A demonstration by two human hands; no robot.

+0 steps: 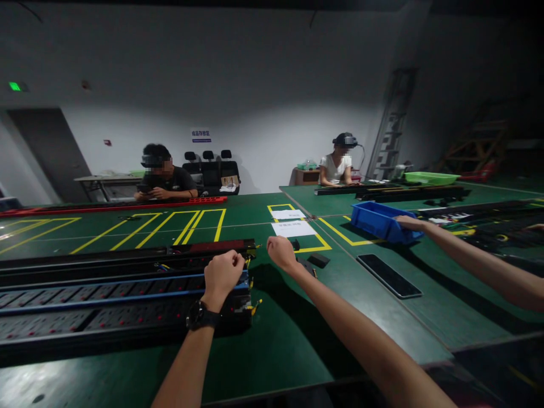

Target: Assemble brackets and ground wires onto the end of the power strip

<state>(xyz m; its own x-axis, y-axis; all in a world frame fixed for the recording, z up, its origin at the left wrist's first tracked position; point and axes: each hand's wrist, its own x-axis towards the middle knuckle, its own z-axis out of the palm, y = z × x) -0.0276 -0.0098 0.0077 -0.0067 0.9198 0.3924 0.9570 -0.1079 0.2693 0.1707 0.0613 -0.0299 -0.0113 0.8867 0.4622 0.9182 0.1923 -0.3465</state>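
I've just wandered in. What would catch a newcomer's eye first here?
Probably the bright blue bin on the green table, toward the right, with another person's hand at its edge. Next, the wearer's curled left hand and right hand near the centre, a dark watch on the left wrist. Long black strips dotted with red stretch away to the left.

Dim room, near-black upper right corner, pale light over the back wall (pixel 263 113), glare on the green worktop (pixel 382 314), dark shadow below the right hand (pixel 280 253), stretched edges
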